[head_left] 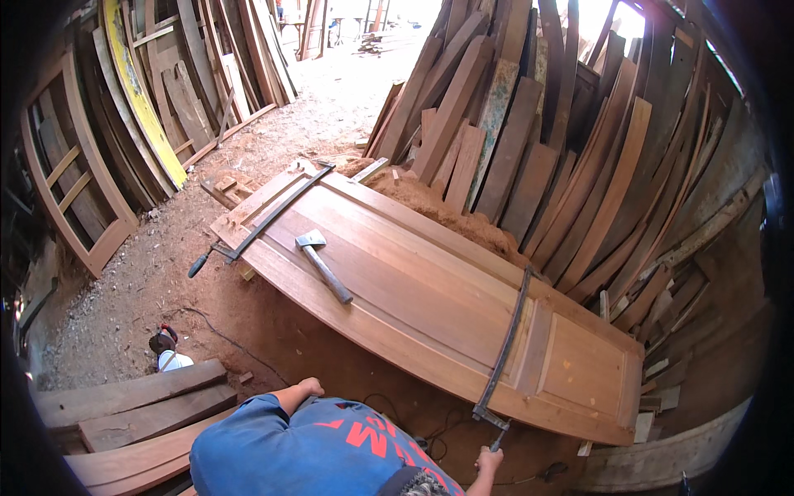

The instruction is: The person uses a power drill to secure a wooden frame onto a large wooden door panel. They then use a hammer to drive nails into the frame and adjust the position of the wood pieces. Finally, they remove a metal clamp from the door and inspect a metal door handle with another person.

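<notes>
A wooden panel door (pixel 405 277) lies flat and slants across the view. Two bar clamps span its width: the far clamp (pixel 277 213) at the upper left end and the near clamp (pixel 506 339) toward the right end. My right hand (pixel 488 460) is closed round the handle of the near clamp, at the door's near edge. My left hand (pixel 312 387) is at the front of my blue shirt, away from the door; its fingers are too small and partly hidden to read. On the door's left part rests a hatchet-like tool (pixel 324 266) with a dark handle.
Many boards (pixel 513 157) lean along the right wall, above sawdust (pixel 451 215). More planks and a door frame (pixel 83 178) lean at left. Lower left are stacked planks (pixel 157 417) and a power tool (pixel 164 341) with a cord across the dirt floor.
</notes>
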`<state>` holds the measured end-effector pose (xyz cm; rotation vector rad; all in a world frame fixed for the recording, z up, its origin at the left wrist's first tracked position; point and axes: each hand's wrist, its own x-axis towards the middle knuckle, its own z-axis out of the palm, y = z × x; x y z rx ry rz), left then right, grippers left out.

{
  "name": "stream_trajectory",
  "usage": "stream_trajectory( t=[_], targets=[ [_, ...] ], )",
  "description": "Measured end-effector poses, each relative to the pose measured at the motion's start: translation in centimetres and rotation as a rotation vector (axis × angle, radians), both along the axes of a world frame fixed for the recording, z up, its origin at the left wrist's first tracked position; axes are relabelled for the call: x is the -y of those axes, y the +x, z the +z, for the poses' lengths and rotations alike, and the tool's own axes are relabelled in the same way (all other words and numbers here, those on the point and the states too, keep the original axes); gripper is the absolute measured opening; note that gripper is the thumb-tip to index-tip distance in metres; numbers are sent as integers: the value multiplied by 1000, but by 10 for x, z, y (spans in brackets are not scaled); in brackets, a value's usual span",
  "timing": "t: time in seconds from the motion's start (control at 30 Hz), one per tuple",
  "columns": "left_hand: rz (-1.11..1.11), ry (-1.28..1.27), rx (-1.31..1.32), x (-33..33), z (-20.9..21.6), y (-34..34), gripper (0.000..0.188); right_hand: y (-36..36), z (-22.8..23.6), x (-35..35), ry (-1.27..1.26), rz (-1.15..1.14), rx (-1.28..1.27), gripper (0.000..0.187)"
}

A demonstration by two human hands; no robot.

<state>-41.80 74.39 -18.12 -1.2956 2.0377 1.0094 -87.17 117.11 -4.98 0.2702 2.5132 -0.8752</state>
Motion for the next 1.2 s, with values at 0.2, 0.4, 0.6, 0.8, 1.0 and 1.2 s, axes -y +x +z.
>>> stream_trajectory(
  t=[0.2, 0.4, 0.6, 0.8, 1.0, 1.2],
  targets=[
    [16, 7, -22, -3, 2, -24, 45, -37, -10, -50, -753, -198, 738, 16],
    [20, -14, -89, -1, -6, -26, 42, -10, -52, -27, 376, 126, -657, 14],
    [-65, -27, -47, 4, -8, -15, 42, -20, 6, -28, -376, 5, 342, 20],
    [-34, -41, -1, 16, 8, -28, 40, -52, -33, -65, -1029, -186, 1013, 20],
    [-48, -28, -27, 6, 2, -35, 40, -12, -63, -28, 272, 145, -568, 22],
    [-101, -37, -60, 0, 6, -47, 42, -13, 18, -26, -769, -203, 520, 17]
  ],
)
